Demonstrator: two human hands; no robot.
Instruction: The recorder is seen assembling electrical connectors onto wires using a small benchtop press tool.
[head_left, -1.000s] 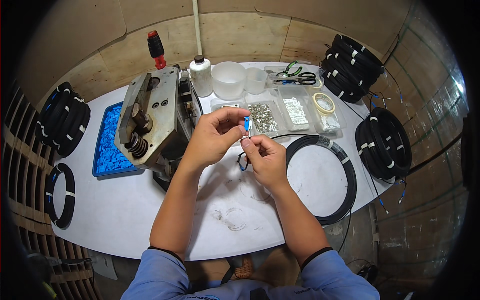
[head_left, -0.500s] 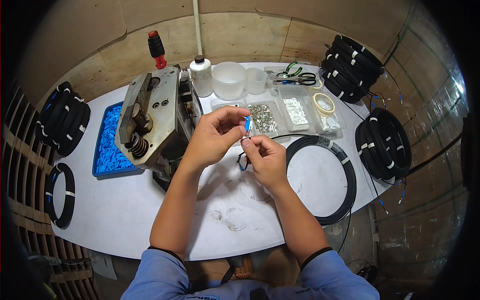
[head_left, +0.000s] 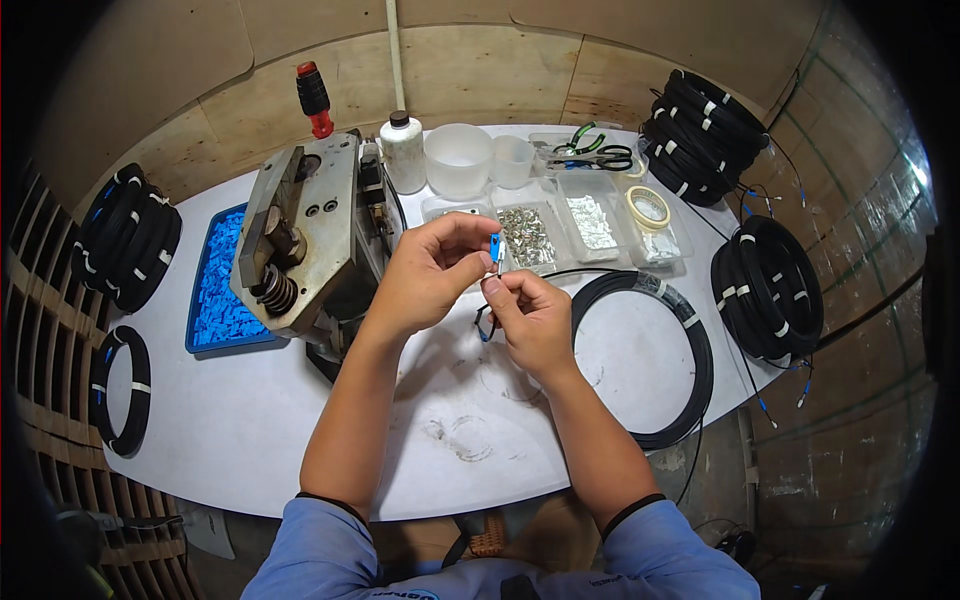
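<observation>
Connector (head_left: 494, 247) stood near-upright above the counter (head_left: 520, 440), clamped in the left fingers (head_left: 470, 267); the right fingers (head_left: 503, 297), just below, pinched the wire (head_left: 499, 271), nearer the connector's lower end.

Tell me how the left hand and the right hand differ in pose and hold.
The left hand holds a blue piece; the right hand pinches what looks like the end of a thin black cable just below it. The left hand sits farther forward, its fingers pointing rightward; the right hand is nearer the body, its thumb pointing away from it. Both are bare and held above the white table.
</observation>
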